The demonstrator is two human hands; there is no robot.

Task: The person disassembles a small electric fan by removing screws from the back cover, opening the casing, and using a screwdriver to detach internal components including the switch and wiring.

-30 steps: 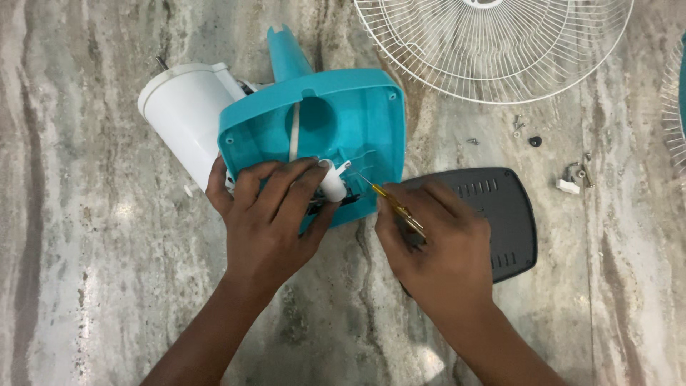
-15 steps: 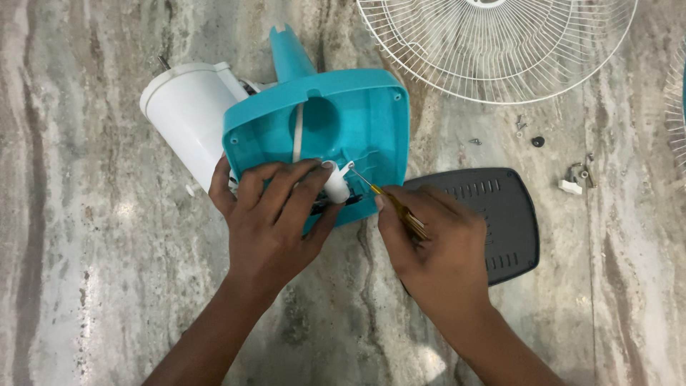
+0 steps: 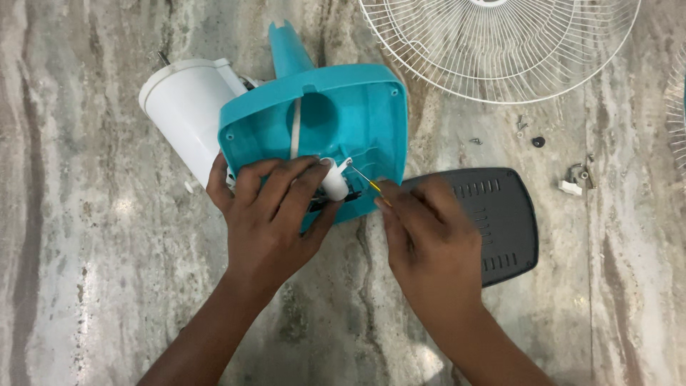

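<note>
Left grip (image 3: 275, 214) steadies teal housing (image 3: 357, 107); right (image 3: 429, 229) holds screwdriver (image 3: 366, 180).

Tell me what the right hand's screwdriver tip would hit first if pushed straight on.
Probably the small white part inside the teal housing, under the left hand; the right hand aims the screwdriver there, though depth is unclear.

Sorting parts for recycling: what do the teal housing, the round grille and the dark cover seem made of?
Teal housing: likely moulded plastic, smooth, with ribs and screw bosses. Round grille: thin wires, probably white-coated metal. Dark cover: apparently matte grey plastic with moulded slots.
</note>
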